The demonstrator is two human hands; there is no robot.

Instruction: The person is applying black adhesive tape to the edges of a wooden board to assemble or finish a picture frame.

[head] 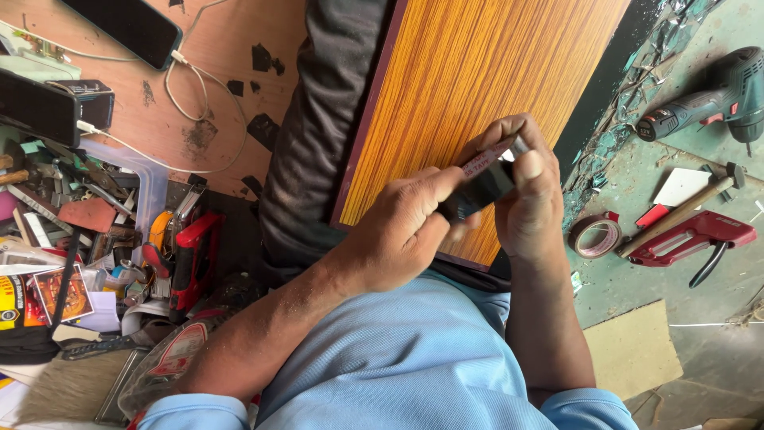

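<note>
Both hands close on a small roll of tape (483, 181) over the striped wooden board (477, 72): the left hand (402, 231) pinches its dark side, the right hand (529, 199) grips its end. The tape could slip from that fingertip hold and drop past the board's lower edge.

Green floor (716, 199) bears a drill (708, 99), hammer (684, 209) and tape roll (595, 236).
</note>
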